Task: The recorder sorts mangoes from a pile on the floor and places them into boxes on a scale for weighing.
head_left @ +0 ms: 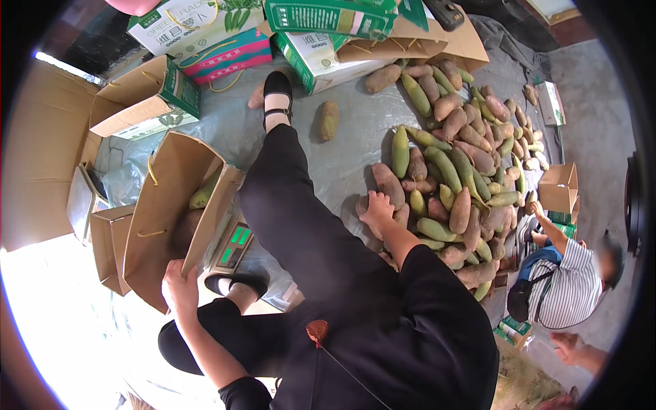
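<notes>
My left hand (179, 290) is closed on the near edge of an open brown cardboard box (147, 225) with a yellow cord handle. Inside that box lie a green radish (203, 194) and a reddish one (186, 229). Beside it, partly under the box, a scale (232, 244) shows a lit green display. To the right, my right hand (378, 210) reaches to the near-left edge of a big pile of green and reddish radishes (447, 164). Its fingers curl over a reddish radish (361, 204), which they partly hide. Another reddish radish (387, 185) lies just beyond.
A single radish (329, 121) lies on the plastic sheet beside my outstretched foot (277, 96). Printed boxes (328, 65) stand at the back, with another open box (147, 99) at left. On the far right, a person in a striped shirt (570, 280) reaches toward the pile.
</notes>
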Demonstrator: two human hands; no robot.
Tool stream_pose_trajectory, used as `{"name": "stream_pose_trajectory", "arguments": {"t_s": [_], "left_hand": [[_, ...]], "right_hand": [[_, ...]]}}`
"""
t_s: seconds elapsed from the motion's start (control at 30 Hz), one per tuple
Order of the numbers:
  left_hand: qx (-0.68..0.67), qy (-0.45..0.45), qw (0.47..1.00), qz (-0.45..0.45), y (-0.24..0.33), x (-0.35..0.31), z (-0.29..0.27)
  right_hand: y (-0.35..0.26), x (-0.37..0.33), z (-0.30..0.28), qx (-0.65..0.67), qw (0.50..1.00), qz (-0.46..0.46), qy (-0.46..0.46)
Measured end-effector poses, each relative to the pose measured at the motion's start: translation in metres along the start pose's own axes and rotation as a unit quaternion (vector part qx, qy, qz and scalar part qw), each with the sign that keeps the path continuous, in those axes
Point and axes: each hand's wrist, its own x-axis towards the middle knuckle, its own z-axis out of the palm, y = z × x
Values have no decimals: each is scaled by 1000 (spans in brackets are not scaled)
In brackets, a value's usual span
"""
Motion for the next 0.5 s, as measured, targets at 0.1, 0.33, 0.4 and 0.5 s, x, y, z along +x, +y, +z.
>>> {"name": "stream_pose_trajectory", "arguments": {"t_s": [0.1, 0.33, 0.4, 0.5], "left_hand": [[6, -2, 1000, -1, 1, -1, -4], [39, -13, 999, -15, 3, -2, -9], [20, -19, 1000, -11, -3, -1, -6], [17, -26, 999, -27, -4, -1, -3]], "right_hand": [[-8, -3, 9, -17, 1000, -3, -7], [-15, -2, 31, 42, 998, 38, 8], [-5, 4, 32, 37, 999, 29, 2], [3, 10, 26, 119, 991, -20, 58]]}}
